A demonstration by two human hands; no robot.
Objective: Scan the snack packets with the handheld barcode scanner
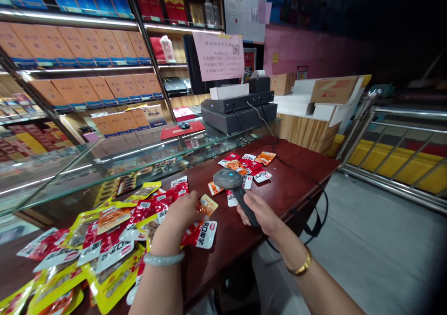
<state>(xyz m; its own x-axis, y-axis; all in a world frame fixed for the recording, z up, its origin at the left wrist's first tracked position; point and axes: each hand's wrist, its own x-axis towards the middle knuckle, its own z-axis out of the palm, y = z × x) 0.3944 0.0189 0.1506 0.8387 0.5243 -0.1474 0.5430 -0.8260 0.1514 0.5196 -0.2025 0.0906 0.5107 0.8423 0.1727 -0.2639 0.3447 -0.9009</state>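
Note:
My right hand (260, 212) is wrapped round the grip of a dark grey barcode scanner (228, 180), whose head tilts to the left over the table. My left hand (183, 210) is closed at the edge of a small orange-and-cream snack packet (208, 206); its fingertips are partly hidden. Just below lies a red-and-white snack packet (206, 233). A heap of yellow, red and white snack packets (115, 245) spreads to the left of my left hand. Beyond the scanner, several smaller red, white and orange packets (249, 164) lie in a loose group.
The dark red table (296, 166) borders a glass display counter (104, 166). Behind stand a cash register base (237, 117) and a monitor with a pink sign (220, 56). A black cable (326, 203) loops off the right edge, near a metal railing (401, 143).

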